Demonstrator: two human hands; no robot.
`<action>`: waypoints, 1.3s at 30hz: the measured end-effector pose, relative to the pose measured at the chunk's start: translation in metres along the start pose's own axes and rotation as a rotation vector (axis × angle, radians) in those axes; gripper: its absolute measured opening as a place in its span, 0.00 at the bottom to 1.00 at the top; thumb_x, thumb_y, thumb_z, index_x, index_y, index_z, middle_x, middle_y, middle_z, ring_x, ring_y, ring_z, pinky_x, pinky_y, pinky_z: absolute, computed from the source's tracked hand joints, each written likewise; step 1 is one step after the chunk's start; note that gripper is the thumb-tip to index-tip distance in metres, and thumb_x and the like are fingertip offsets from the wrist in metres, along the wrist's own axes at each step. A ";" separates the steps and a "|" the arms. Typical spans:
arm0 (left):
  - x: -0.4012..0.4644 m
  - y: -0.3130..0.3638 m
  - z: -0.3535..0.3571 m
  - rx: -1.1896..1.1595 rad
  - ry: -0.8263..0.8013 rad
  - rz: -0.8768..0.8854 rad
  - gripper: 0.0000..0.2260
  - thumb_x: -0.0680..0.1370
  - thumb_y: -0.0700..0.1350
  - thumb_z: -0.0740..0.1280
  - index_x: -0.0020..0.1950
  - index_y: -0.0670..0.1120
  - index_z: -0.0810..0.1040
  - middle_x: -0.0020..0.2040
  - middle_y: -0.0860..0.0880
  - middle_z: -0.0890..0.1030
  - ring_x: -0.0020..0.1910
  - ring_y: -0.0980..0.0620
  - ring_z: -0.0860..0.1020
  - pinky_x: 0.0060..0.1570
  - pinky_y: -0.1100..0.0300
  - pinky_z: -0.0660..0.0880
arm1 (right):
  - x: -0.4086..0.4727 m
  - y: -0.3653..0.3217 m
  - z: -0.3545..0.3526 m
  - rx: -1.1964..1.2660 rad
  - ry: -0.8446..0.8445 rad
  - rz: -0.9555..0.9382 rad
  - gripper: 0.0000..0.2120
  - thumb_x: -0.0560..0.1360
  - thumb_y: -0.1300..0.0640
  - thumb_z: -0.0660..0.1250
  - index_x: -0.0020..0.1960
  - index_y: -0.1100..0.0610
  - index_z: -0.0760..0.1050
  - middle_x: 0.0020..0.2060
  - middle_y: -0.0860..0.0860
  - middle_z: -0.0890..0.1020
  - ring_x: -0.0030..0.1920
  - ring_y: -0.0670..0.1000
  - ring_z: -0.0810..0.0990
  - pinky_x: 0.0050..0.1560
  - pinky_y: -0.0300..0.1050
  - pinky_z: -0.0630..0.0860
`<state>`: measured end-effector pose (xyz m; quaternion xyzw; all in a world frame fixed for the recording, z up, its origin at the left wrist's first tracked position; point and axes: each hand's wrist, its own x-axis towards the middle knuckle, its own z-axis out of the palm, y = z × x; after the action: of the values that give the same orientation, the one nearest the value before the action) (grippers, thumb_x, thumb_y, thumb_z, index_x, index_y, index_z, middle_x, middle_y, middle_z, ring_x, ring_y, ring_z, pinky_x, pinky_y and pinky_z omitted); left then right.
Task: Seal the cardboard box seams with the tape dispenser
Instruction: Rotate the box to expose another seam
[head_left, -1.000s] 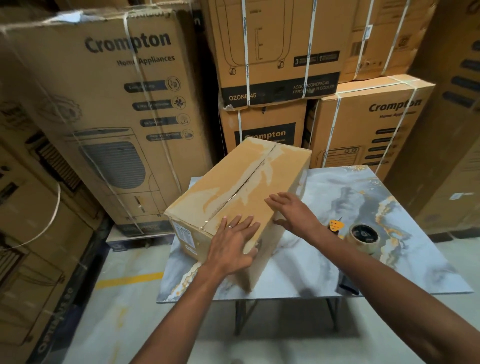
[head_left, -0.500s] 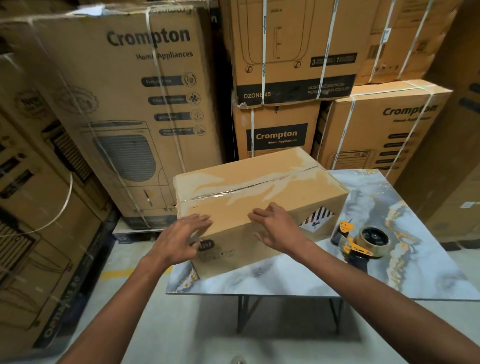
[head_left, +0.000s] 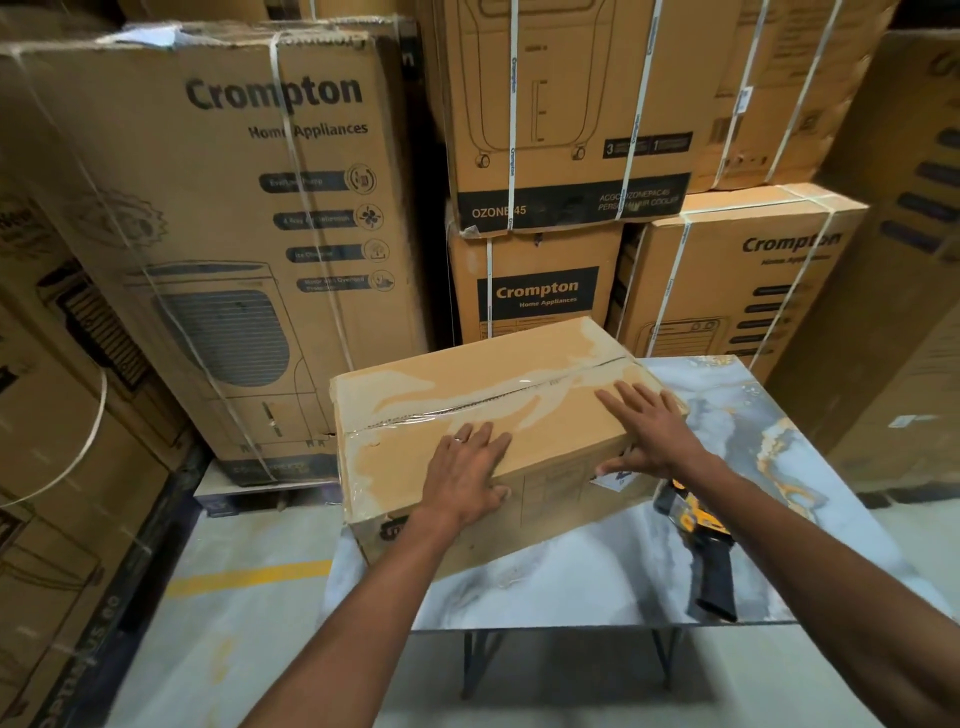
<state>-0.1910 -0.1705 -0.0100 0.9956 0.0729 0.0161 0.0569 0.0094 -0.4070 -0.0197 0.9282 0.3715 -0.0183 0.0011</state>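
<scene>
— What are your hands doing right now?

— I am laying my left hand (head_left: 470, 467) flat on the top of the cardboard box (head_left: 488, 415), near its front edge, fingers straight and lying close together, thumb hooking over the front face. My right hand (head_left: 649, 431) is pressing on the right end of the top, fingers spread and straight, thumb reaching down the side. Neither hand is gripping anything.

— And the box itself?

— It is sitting on the marble-patterned table (head_left: 571, 587), toward the left and back, its long taped seam (head_left: 493, 400) running across the top from left to right. The tape dispenser (head_left: 698, 540) is lying on the table just beside my right forearm, untouched.

— How should this step go?

— I am judging that I am squaring the box up before taping. I should be keeping both palms flat and turning it gently so it is not sliding off the left edge, and stopping with an unsealed seam facing me and the dispenser within reach.

— What is different from half a second ago?

— My left hand was off the box's left corner, fingers curled; now it is resting on top. My right hand has been moving from the middle front toward the right end, and the box is sitting turned a little further.
</scene>
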 end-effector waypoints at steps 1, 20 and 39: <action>0.002 -0.002 0.002 -0.014 0.005 -0.003 0.36 0.76 0.59 0.71 0.81 0.54 0.59 0.81 0.50 0.59 0.79 0.44 0.57 0.77 0.48 0.56 | -0.001 0.001 0.003 0.010 0.008 0.000 0.60 0.60 0.21 0.66 0.82 0.44 0.45 0.81 0.54 0.51 0.80 0.60 0.50 0.76 0.66 0.47; -0.058 -0.111 -0.004 -0.253 -0.007 -0.073 0.42 0.70 0.53 0.79 0.79 0.56 0.62 0.78 0.61 0.57 0.81 0.51 0.54 0.79 0.49 0.51 | -0.062 -0.118 0.035 0.116 0.320 0.038 0.41 0.64 0.25 0.61 0.71 0.47 0.73 0.68 0.57 0.75 0.65 0.66 0.72 0.65 0.63 0.65; 0.074 0.074 0.013 -0.187 -0.140 0.162 0.31 0.84 0.63 0.48 0.83 0.48 0.50 0.83 0.47 0.47 0.82 0.46 0.46 0.79 0.44 0.43 | -0.110 0.015 0.108 0.781 0.358 0.957 0.37 0.78 0.39 0.64 0.79 0.58 0.60 0.74 0.62 0.68 0.73 0.64 0.66 0.71 0.64 0.65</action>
<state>-0.1068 -0.2336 -0.0121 0.9872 -0.0138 -0.0419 0.1530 -0.0636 -0.4958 -0.1237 0.9122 -0.1231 0.0056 -0.3908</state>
